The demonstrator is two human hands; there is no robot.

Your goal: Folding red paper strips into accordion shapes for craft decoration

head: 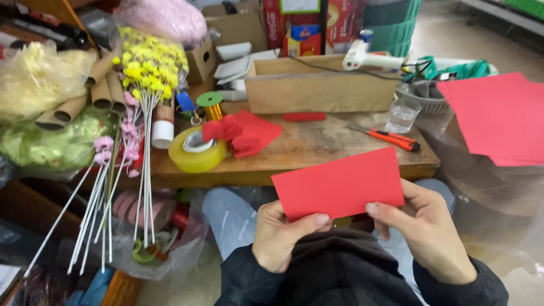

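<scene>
1. I hold one red paper rectangle point(339, 184) between my two hands, above my lap and just in front of the near edge of the wooden table point(317, 148).
2. My left hand point(281, 235) pinches the sheet's lower left part: the thumb lies flat along its bottom edge, and the other fingers are clamped behind the paper.
3. My right hand point(428, 232) grips the lower right corner, thumb tip pressed on the front, the remaining fingers curled behind it. Both sleeves are dark.
4. The sheet sits tilted, its right end higher than its left.
5. On the table I count one roll of clear tape point(196, 150), one folded red paper fan point(241, 133), one orange utility knife point(386, 136), one clear glass point(403, 115), one long wooden box point(317, 85) and one white glue gun point(368, 58) resting on the box.
6. To the left stands a bunch of yellow flower sprigs point(150, 65) on white stems, beside several cardboard tubes point(90, 93).
7. To the right lies a stack of red paper sheets point(496, 116), well apart from my hands.
8. Nothing stands between my hands and the sheet.
</scene>
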